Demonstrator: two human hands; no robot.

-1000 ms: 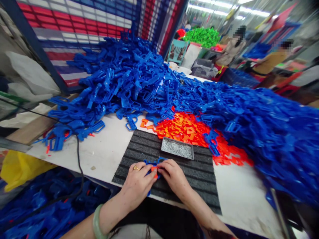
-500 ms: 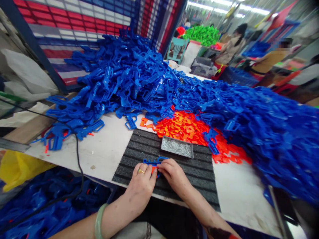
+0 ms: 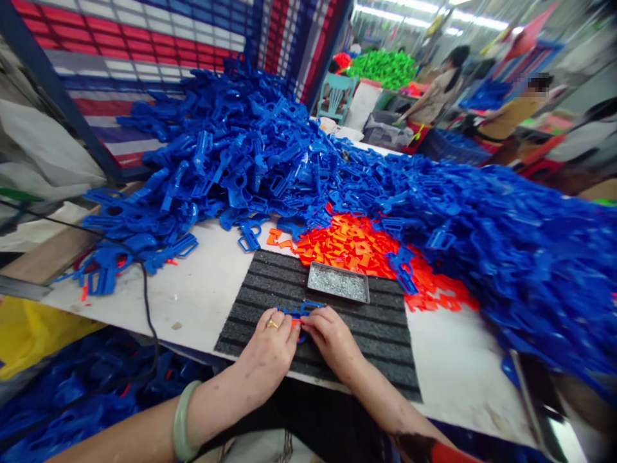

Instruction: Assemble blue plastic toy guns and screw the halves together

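On the dark ribbed mat (image 3: 380, 328), a blue plastic part (image 3: 313, 305) lies between my hands with a small orange piece (image 3: 295, 321) against it. My left hand (image 3: 272, 341), with a ring and a pale green bangle, has its fingers closed on the blue part's left side. From the right, my right hand (image 3: 332, 337) pinches at the same part, its fingertips close to the orange piece. Just beyond them sits a shallow tray (image 3: 338, 282) of small silvery bits. Behind the tray spreads a pile of orange pieces (image 3: 357, 244).
Blue parts (image 3: 250, 154) are heaped along the back and right of the white table (image 3: 202, 283). A black cable (image 3: 147, 302) crosses the left edge. More blue parts (image 3: 62, 386) lie below left. People (image 3: 438, 96) work in the background.
The camera view has shifted slightly. Both hands stay at the blue part with little visible change. In the background, one person's arm has stretched out to the left.
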